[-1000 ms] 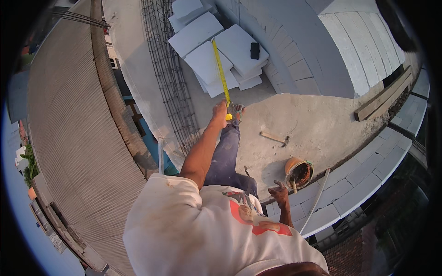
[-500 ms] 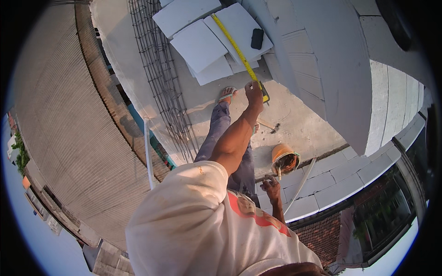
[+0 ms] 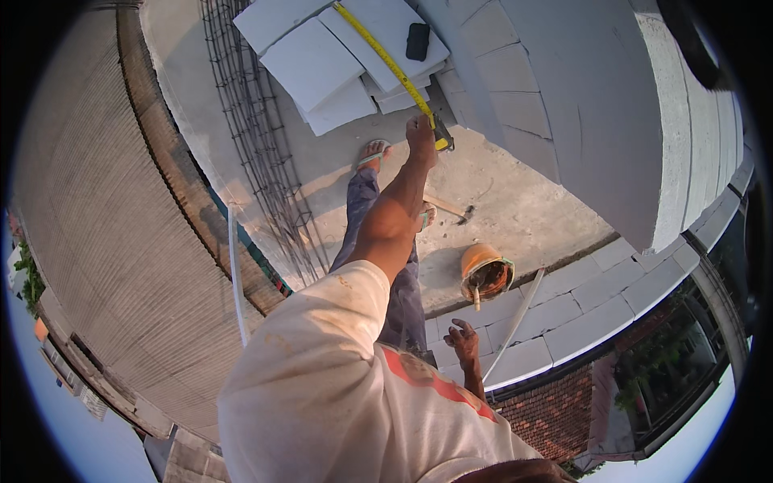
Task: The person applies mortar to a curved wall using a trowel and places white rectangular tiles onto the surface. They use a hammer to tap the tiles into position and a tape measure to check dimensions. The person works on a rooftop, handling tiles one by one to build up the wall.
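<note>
My left arm reaches out ahead, and my left hand (image 3: 421, 140) is closed on a tape measure (image 3: 442, 135) with a black and yellow case. Its yellow blade (image 3: 378, 50) is drawn out and runs away from me across the stacked white blocks (image 3: 310, 63). A small black object (image 3: 417, 41) lies on the block to the right of the blade. Lower down and to the right, my right hand (image 3: 464, 342) is empty, with its fingers bent but apart. It is nearest to an orange bucket (image 3: 485, 268) with a stick-like handle poking out.
Left of the blocks lies a steel rebar cage (image 3: 256, 121). A hammer (image 3: 451, 208) rests on the concrete floor (image 3: 515, 193) by my foot. To the right rises a grey block wall (image 3: 600, 105). Along the slab edge runs a low row of white blocks (image 3: 555, 322); corrugated roofing (image 3: 105, 209) is at left.
The view has shifted, so the blocks, bucket and hammer appear further left. My left hand stays on the tape measure. The fingers of my right hand have moved a little.
</note>
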{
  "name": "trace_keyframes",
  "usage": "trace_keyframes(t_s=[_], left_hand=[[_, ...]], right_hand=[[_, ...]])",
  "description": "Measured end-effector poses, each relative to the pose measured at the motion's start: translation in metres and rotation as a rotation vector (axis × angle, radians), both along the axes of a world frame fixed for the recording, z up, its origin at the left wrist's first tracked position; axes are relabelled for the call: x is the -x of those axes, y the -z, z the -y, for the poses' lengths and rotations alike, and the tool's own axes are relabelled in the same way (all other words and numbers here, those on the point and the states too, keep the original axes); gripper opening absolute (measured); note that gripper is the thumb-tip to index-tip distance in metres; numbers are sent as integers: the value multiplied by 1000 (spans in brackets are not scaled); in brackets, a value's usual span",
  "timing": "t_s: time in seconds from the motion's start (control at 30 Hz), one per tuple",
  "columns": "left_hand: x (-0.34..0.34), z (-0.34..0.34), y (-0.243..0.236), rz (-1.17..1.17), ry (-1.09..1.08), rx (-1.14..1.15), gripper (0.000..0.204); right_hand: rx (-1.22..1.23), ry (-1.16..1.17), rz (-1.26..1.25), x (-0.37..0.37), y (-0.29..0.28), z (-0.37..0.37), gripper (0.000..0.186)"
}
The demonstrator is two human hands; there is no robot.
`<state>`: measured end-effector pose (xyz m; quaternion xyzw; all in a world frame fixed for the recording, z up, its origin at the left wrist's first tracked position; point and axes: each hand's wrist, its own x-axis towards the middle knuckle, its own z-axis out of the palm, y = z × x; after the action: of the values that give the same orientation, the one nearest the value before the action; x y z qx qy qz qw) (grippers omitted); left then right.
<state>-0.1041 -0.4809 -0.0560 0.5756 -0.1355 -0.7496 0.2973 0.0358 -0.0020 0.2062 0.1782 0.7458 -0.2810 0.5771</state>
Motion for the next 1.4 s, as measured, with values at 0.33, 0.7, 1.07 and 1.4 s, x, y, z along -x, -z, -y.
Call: trace_keyframes(t_s=[0.33,0.7,1.07,1.4], left_hand=[[-63,-4,-122,-228,40,113,31],[-116,-4,-391,39,766,782,55],[92,14,-534,441,996,2115,81],[169,58,-487,944,1387,2484,55]], right_hand=[[85,15,-56,-12,14,1,39],[222,-122,-308,53,35,3,42],[107,127,-440,5,48,-94,36],[170,154,-567,-145,107,-171,43]])
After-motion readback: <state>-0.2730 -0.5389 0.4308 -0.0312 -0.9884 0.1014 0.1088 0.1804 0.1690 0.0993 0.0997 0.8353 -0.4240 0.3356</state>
